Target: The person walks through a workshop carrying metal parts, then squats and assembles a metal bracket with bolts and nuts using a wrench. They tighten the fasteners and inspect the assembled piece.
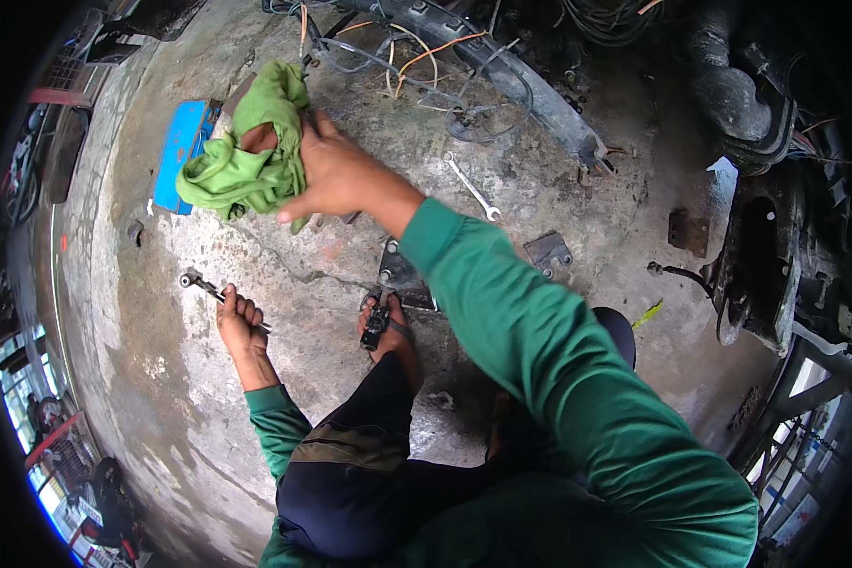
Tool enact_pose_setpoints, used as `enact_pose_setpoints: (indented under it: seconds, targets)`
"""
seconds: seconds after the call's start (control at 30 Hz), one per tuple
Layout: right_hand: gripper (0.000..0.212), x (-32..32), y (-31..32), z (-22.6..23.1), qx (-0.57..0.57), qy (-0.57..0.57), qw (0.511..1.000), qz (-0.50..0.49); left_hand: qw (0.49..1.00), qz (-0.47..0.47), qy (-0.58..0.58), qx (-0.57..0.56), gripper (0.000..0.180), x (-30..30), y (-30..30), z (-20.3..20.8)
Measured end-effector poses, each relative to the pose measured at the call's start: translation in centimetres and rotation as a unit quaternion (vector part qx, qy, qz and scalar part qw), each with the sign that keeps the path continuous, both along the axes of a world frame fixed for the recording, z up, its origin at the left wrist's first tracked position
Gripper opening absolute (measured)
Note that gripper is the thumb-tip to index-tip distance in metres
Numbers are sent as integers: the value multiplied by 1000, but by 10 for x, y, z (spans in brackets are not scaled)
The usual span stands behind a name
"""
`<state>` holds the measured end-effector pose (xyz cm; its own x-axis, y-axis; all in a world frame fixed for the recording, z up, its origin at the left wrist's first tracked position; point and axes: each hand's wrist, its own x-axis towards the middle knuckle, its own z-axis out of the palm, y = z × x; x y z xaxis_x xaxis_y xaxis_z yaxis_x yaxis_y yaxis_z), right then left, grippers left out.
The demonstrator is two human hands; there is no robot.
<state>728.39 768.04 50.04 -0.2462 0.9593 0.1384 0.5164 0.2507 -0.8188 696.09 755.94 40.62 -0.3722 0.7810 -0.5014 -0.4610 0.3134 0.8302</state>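
While the right hand (336, 175) reaches forward over the concrete floor (161, 379), its fingers are closed on a crumpled green rag (246, 161), held just beside a blue flat box (182, 151). Nearer the body, the left hand (239, 327) is wrapped around the handle of a ratchet wrench (208, 287) whose head rests on the floor. A foot in a black sandal (379, 322) lies between the arms. Beyond, a small combination spanner (471, 187) lies near what look like metal brackets (547, 252) and loose wiring (417, 66).

flat blue rectangular box (182, 151) on the floor, upper left.
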Motion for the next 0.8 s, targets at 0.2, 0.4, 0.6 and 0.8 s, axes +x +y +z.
enact_pose_setpoints:
  seconds: [0.2, 0.4, 0.6, 0.8]
  targets:
    - [43, 178, -120, -13, -241, -5, 964, 110, 983, -168, -68, 31, 28, 30, -43, -20]
    - [50, 309, -225, -125, -350, -391, 840, -139, 930, -318, 152, -100, 44, 100, -84, -41]
    - [67, 307, -217, -153, -407, -375, 814, -174, 931, -299, 203, -53, 36, 133, -108, -58]
    - [62, 316, -229, -168, -368, -336, 853, -155, 920, -275, 268, -72, 27, 124, -107, -65]
